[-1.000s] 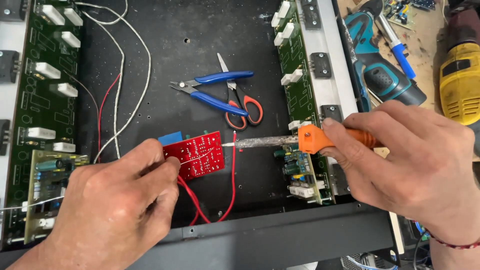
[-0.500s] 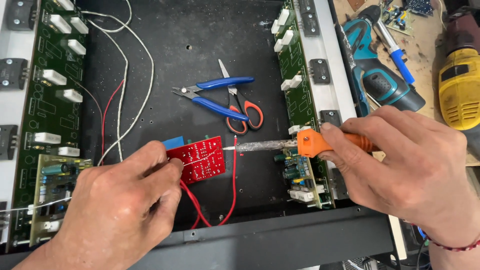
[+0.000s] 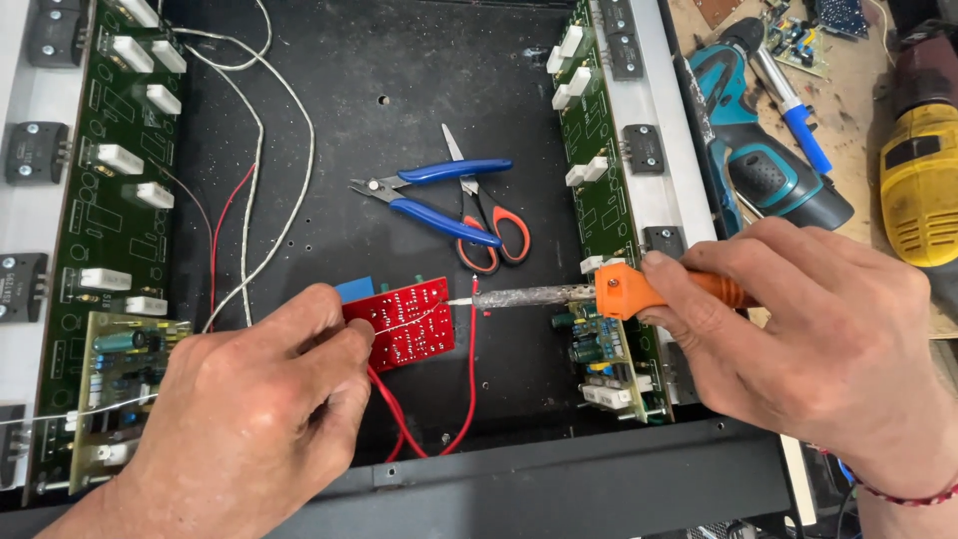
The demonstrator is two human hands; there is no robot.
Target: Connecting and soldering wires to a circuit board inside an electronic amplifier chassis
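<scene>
My left hand point(image 3: 244, 419) pinches the left edge of a small red circuit board point(image 3: 404, 321), holding it tilted over the black floor of an open metal chassis point(image 3: 399, 90). My right hand point(image 3: 813, 344) grips the orange handle of a soldering iron point(image 3: 599, 293). The iron lies level, and its tip touches the red board's right edge. Red wires point(image 3: 469, 389) loop down from under the board.
Blue-handled pliers point(image 3: 429, 195) and orange-handled scissors point(image 3: 489, 230) lie on the chassis floor behind the board. Green circuit boards point(image 3: 110, 180) line the left wall and the right wall point(image 3: 599, 200). White wires point(image 3: 269, 170) cross the left part. A teal drill point(image 3: 768, 170) and a yellow drill point(image 3: 918, 180) lie on the bench at right.
Both hands, the red board and the iron keep their hold and place; only the camera view has shifted slightly.
</scene>
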